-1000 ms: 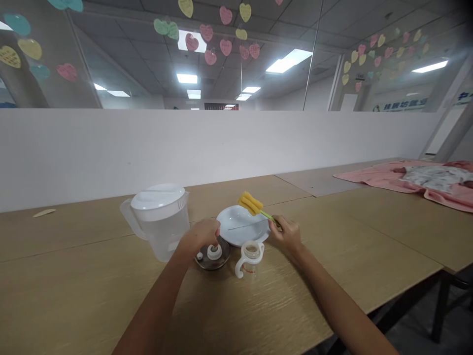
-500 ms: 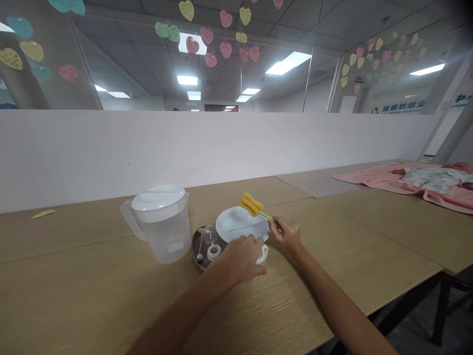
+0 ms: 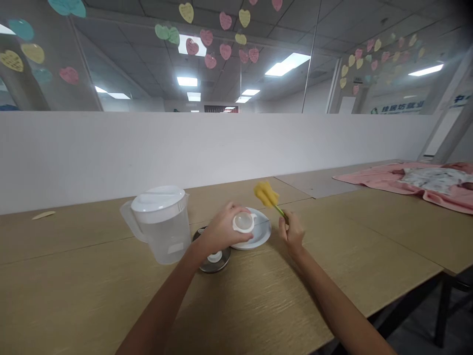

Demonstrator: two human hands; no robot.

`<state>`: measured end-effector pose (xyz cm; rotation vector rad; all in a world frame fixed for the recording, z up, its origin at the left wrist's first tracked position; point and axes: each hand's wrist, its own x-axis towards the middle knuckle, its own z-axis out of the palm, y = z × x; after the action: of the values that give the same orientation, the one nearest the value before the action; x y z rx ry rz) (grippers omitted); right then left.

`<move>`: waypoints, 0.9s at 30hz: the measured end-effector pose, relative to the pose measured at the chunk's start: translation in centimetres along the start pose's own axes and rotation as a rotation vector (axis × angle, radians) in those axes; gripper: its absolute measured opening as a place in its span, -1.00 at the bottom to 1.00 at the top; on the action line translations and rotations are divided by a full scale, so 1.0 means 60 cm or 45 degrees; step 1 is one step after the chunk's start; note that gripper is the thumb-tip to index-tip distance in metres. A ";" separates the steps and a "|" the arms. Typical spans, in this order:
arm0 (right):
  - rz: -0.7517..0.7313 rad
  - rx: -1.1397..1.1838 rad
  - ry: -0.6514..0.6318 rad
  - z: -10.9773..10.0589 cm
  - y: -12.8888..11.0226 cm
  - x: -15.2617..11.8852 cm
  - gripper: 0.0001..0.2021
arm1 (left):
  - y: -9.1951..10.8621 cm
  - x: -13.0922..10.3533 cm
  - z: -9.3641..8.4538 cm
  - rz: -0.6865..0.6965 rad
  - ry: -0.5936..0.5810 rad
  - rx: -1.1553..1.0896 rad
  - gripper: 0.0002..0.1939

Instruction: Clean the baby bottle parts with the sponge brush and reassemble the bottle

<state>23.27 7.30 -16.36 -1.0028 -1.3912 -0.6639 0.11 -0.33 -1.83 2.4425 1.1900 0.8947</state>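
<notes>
My left hand (image 3: 221, 228) is wrapped round a small bottle with a white rim and handles (image 3: 243, 222), its round opening facing me, above a white bowl (image 3: 263, 231). In my right hand (image 3: 292, 231) is the green handle of a brush with a yellow sponge head (image 3: 266, 194), raised to the right of the bowl. A round metal tray (image 3: 215, 266) lies partly hidden under my left hand, with a white ring-shaped part (image 3: 215, 257) on it.
A clear plastic pitcher (image 3: 168, 236) with a white lid stands left of the tray. On the right lies a pink cloth (image 3: 380, 178) with a patterned white garment (image 3: 430, 178) on it. A white wall (image 3: 221, 148) runs behind the table.
My left hand has lifted the bottle from beside the bowl and turned its opening toward me. The brush in my right hand has moved slightly up and to the right.
</notes>
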 end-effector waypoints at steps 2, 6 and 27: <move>-0.061 -0.004 0.025 0.002 0.000 0.002 -0.76 | -0.015 0.007 0.002 -0.006 0.123 0.044 -0.54; -0.154 -0.047 -0.012 0.002 0.000 0.009 -0.72 | -0.046 0.017 0.007 0.017 0.264 0.190 -0.49; -0.513 -0.166 -0.045 -0.005 -0.084 0.012 -0.65 | -0.053 0.016 0.053 0.196 0.024 1.049 -0.58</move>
<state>19.12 4.88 -14.72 -0.8425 -1.6151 -1.0494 0.66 2.49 -5.46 3.1908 1.6328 0.5088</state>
